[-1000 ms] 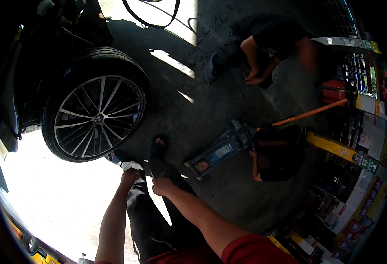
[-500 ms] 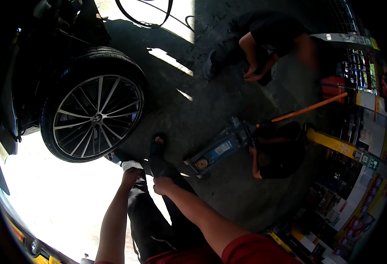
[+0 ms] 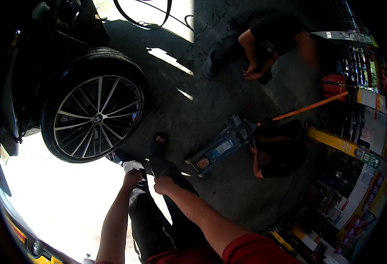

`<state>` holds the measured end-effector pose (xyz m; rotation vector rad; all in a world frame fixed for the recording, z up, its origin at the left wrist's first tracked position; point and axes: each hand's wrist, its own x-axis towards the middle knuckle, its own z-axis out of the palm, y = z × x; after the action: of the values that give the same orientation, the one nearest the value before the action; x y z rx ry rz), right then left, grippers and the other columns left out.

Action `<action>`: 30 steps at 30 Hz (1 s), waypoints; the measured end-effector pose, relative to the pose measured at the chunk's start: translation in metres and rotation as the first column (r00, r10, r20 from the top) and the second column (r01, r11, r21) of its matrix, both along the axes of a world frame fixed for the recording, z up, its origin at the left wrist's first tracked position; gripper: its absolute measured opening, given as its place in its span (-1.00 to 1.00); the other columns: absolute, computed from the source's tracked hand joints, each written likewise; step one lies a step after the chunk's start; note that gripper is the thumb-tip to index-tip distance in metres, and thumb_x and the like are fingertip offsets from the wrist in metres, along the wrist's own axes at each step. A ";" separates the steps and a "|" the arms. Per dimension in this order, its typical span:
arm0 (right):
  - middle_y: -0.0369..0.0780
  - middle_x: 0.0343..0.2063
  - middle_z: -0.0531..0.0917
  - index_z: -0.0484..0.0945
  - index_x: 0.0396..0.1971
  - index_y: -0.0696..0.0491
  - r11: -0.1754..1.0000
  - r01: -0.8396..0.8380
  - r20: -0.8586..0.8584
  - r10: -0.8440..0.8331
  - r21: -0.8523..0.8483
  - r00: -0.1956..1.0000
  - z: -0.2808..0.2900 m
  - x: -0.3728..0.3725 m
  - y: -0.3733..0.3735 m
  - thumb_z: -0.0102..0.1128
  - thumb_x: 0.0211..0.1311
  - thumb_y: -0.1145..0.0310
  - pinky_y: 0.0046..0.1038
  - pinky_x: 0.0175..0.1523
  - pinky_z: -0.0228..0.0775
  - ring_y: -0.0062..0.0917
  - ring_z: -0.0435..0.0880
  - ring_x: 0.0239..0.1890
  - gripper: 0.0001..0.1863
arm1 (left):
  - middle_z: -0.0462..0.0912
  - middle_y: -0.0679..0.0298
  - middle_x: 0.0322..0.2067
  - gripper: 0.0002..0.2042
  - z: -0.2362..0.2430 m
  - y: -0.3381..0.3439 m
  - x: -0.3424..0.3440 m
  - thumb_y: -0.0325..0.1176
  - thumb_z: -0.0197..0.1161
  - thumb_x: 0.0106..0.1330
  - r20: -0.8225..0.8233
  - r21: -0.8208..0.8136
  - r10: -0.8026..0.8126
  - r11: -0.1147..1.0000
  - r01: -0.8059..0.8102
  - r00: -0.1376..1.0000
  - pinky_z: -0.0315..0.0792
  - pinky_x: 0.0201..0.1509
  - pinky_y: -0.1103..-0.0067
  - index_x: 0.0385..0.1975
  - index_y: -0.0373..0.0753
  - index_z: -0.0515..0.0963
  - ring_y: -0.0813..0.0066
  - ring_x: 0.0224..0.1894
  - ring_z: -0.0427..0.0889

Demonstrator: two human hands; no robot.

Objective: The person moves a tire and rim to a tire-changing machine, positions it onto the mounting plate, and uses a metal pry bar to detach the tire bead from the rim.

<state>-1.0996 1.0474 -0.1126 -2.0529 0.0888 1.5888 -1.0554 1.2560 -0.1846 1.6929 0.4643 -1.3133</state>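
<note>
My left hand (image 3: 133,178) is closed in front of my left leg. A white, crumpled, cloth-like thing (image 3: 132,166) shows at its fingers. Over my dark trousers (image 3: 151,215), by the right leg, my right hand (image 3: 161,185) is closed too; what it holds, if anything, is hidden. Ahead on the left stands a car wheel (image 3: 97,118) with a black tyre and silver spokes, apart from both hands. A blue-grey floor jack (image 3: 220,148) with an orange handle (image 3: 310,105) lies to the right of my feet.
Two other people are low by the floor on the right: one person (image 3: 275,33) at the far side, another (image 3: 281,152) beside the jack. Shelves with boxes (image 3: 347,207) and a yellow beam (image 3: 334,141) line the right edge. A black hose-like loop (image 3: 143,25) lies far ahead.
The view has shifted very slightly. My hands stay at nearly the same place in front of my legs, and the wheel and jack stand as before.
</note>
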 end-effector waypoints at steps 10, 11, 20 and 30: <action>-0.02 -0.04 0.70 0.56 0.01 0.10 1.000 -0.002 0.010 0.002 0.004 1.000 -0.002 0.004 -0.001 -0.03 0.36 0.17 -0.09 0.07 0.52 -0.11 0.69 0.02 -0.61 | 0.68 0.16 -0.52 -0.72 0.009 -0.006 0.000 -0.27 0.08 0.39 0.003 -0.040 0.048 0.998 -0.048 0.999 0.53 -0.36 0.53 -0.29 -0.38 0.63 0.43 -0.48 0.67; -0.02 -0.05 0.70 0.55 0.01 0.10 1.000 -0.008 0.014 0.008 0.007 1.000 -0.002 0.004 -0.001 -0.03 0.36 0.17 -0.09 0.07 0.52 -0.10 0.69 0.01 -0.60 | 0.68 0.16 -0.52 -0.72 0.007 -0.005 -0.001 -0.28 0.07 0.39 0.001 -0.035 0.045 0.998 -0.045 0.999 0.53 -0.35 0.53 -0.29 -0.38 0.63 0.43 -0.48 0.67; -0.01 -0.07 0.71 0.54 0.07 0.12 0.981 -0.158 -0.014 0.161 0.115 0.987 0.016 -0.019 0.020 0.00 0.31 0.23 -0.11 0.06 0.55 -0.14 0.71 -0.01 -0.58 | 0.71 0.19 -0.41 -0.82 -0.037 0.003 -0.063 -0.42 0.15 0.31 0.139 -0.238 -0.097 0.963 0.128 0.986 0.57 -0.36 0.51 -0.21 -0.31 0.64 0.41 -0.46 0.70; 0.03 -0.07 0.72 0.57 0.01 0.17 0.956 -0.196 -0.118 0.225 0.218 0.967 0.027 -0.037 0.047 0.01 0.25 0.29 -0.12 0.07 0.55 -0.15 0.74 -0.04 -0.60 | 0.75 0.14 -0.24 -0.78 -0.011 -0.038 -0.088 -0.42 0.18 0.26 0.251 -0.132 -0.376 0.899 0.416 0.892 0.63 -0.19 0.37 -0.17 -0.23 0.70 0.28 -0.30 0.77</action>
<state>-1.1362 1.0946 -0.0852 -1.8388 -0.2422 1.7900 -1.1430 1.2180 -0.1957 1.8082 -0.1442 -1.3823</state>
